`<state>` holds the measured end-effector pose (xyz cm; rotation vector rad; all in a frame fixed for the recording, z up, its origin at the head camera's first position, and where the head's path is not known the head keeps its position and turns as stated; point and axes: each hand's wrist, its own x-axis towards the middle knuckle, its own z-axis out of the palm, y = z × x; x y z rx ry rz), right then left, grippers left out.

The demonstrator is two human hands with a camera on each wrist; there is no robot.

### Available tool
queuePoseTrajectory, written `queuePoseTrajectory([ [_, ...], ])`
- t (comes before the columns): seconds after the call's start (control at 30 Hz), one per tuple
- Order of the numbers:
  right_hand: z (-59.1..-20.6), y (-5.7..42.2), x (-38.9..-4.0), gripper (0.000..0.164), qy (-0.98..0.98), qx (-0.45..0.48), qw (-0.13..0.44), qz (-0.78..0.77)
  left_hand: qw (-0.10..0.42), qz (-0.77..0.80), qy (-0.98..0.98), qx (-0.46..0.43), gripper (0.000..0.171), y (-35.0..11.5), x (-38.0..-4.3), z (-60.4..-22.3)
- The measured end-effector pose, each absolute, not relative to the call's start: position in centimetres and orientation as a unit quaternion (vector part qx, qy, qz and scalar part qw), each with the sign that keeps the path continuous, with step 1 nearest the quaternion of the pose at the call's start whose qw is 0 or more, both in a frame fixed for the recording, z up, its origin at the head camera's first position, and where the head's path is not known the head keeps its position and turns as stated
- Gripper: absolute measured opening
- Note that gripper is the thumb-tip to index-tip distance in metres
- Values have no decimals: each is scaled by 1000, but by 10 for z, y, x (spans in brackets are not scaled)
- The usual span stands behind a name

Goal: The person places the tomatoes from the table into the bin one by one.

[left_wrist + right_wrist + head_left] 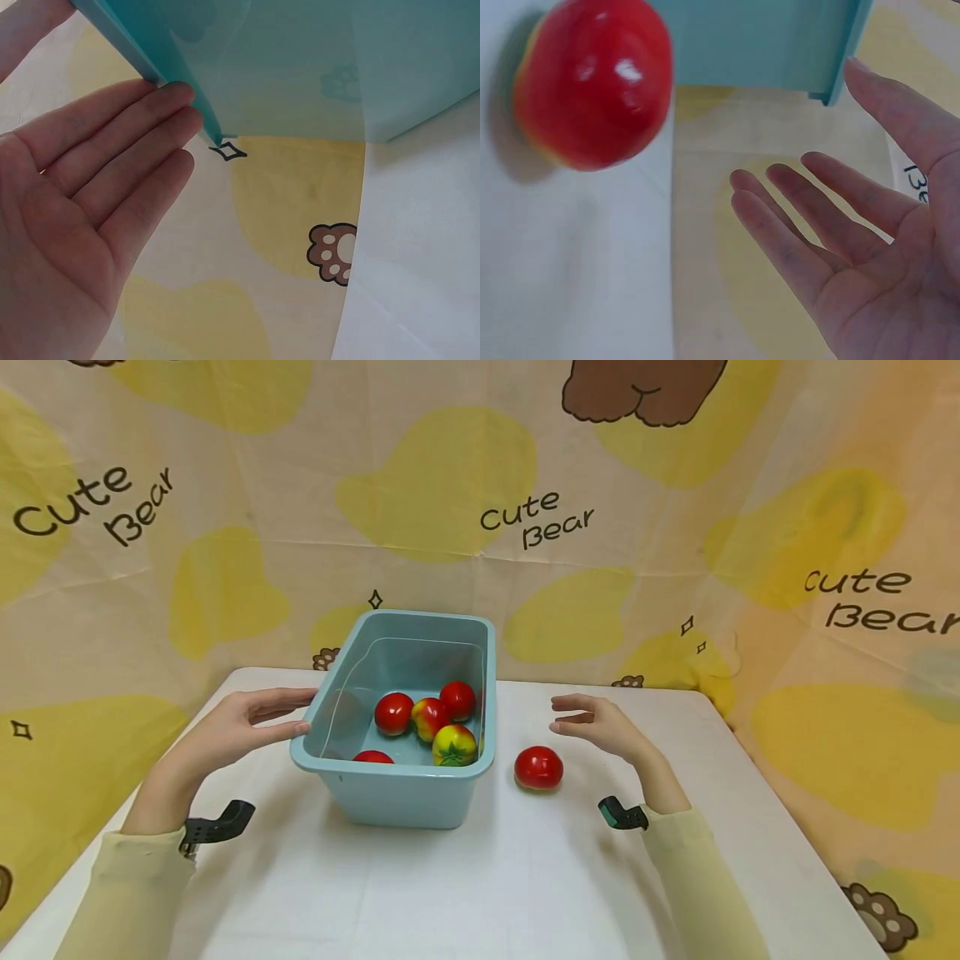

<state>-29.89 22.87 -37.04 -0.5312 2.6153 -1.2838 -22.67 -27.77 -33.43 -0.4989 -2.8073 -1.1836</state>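
A light blue plastic bin (393, 797) stands on the table with several round fruits in it. Among them are red ones (393, 713), a red-and-yellow one (431, 719) and a yellow-green one (453, 746) with a green star-shaped top. My left hand (247, 722) is at the bin's left rim, fingers straight, with the thumb and fingertips at its edge. To the right of the bin, a shiny red round fruit (538, 768) with a yellowish underside lies on the table. Above and behind that fruit hovers my right hand (596, 724), fingers loosely extended, holding nothing.
The white table (360, 893) ends at a patterned cloth backdrop (427, 485) close behind the bin. Cloth also hangs at both sides. Black straps (217, 822) sit on both wrists.
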Motion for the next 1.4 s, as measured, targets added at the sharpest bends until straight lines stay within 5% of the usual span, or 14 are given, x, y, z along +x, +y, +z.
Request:
queuePoseTrajectory([
  [1.4,-437,217,-285,63,885,-174,132,-410,29,-380,-907,-179,47,-278,-223,-333],
])
